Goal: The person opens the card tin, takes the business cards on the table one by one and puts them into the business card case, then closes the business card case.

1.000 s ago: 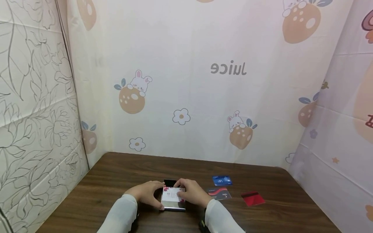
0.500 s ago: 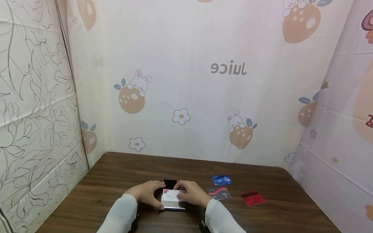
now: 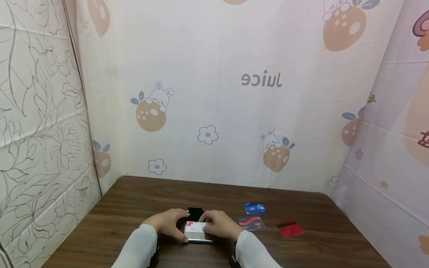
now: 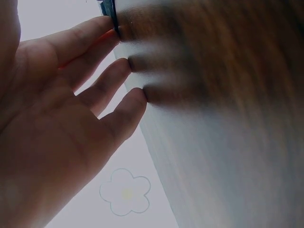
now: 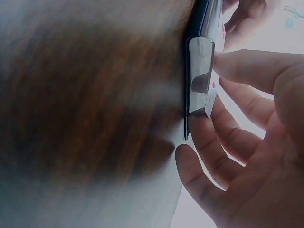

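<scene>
A business card case with a silvery metal body (image 3: 198, 236) lies on the table, its black flap (image 3: 195, 213) spread out at the far side. A white card (image 3: 194, 226) with pink flowers is partway inside the metal body. My left hand (image 3: 169, 224) holds the case's left side, thumb at the near corner and index finger by the flap. With its thumb on the card, my right hand (image 3: 222, 225) pinches the card, fingers at its far edge. In the right wrist view the metal case (image 5: 202, 61) shows end-on, the card (image 5: 212, 99) sticking out of it.
To the right lie a blue card (image 3: 254, 208), a dark grey card (image 3: 252, 223) with a red wave, and a red card (image 3: 290, 228) with a black stripe. The brown wooden table (image 3: 147, 193) ends at a patterned white curtain (image 3: 207, 96).
The flowered card has slid toward me, deeper into the case, under my right hand. More of the black flap shows. My left hand has kept its place.
</scene>
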`<state>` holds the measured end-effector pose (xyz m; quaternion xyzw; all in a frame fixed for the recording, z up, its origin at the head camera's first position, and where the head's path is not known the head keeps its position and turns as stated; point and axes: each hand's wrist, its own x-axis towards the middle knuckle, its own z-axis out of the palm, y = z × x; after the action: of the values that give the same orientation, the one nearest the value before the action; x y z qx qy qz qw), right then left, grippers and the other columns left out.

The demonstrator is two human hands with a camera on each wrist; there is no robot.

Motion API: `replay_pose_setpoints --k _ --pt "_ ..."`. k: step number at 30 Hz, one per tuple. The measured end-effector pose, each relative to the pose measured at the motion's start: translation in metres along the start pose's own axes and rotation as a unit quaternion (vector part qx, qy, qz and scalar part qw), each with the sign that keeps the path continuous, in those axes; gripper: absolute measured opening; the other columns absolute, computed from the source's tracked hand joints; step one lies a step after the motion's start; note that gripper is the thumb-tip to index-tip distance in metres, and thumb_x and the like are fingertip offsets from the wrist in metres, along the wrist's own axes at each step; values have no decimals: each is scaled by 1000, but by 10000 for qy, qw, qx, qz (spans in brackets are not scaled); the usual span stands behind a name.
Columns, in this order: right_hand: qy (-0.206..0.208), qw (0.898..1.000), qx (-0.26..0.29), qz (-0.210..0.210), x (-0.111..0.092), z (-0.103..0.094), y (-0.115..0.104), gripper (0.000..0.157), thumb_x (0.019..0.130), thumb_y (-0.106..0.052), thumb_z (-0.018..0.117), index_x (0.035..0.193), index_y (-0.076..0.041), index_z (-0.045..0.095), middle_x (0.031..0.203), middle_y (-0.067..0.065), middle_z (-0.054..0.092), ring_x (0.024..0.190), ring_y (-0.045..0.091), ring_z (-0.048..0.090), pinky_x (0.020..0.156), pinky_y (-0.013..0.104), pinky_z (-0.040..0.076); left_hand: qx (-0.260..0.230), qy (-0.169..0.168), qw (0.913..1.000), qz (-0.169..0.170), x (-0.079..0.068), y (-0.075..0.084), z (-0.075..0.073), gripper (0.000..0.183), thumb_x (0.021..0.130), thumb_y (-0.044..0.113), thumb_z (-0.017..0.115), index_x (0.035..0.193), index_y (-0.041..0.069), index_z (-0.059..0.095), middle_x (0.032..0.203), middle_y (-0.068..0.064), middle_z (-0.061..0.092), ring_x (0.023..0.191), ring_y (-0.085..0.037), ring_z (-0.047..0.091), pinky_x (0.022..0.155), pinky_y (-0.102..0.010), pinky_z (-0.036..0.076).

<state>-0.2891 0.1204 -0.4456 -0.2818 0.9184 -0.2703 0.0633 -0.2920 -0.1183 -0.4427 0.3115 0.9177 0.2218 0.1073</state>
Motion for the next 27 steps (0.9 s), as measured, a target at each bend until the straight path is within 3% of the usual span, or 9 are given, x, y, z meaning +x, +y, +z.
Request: replay_pose_setpoints --k 15,27 --pt "-219 9989 -363 -189 -2 -3 -3 14 83 -18 66 97 -20 69 85 -7 56 76 5 47 68 25 46 -6 -18 10000 19 -1 1 -1 88 64 54 75 134 8 48 140 -11 45 127 -30 37 103 -55 35" --pt "-150 9977 -564 -353 -6 -3 -2 15 84 -15 64 97 -18 70 84 -7 55 74 4 46 67 23 47 118 62 9999 106 1 -2 1 90 63 56 74 134 7 49 139 -12 46 126 -29 38 103 -52 36"
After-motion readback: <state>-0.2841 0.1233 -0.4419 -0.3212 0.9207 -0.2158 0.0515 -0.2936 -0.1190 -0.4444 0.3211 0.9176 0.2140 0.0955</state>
